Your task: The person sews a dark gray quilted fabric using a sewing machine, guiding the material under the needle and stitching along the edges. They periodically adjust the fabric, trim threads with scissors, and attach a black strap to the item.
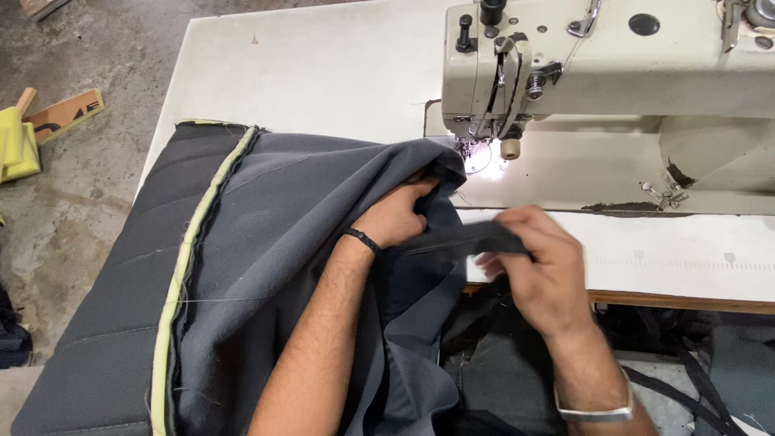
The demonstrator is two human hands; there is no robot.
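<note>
My left hand (397, 214) grips a fold of dark grey fabric (274, 242) just in front of the sewing machine's needle (468, 152). A black band sits on that wrist. My right hand (541, 262) pinches a dark strap-like strip of the fabric (460, 241) and holds it stretched toward the left hand. A silver bracelet sits on the right wrist. The fabric drapes over the table's left part and down into my lap, with a yellow-green foam edge (190, 258) along its seam.
A cream industrial sewing machine (613, 64) stands at the back right on a white table (323, 73), its lamp lighting the needle area. Yellow foam pieces (18, 145) and cardboard lie on the concrete floor at left. Black straps (694, 379) hang below the table edge.
</note>
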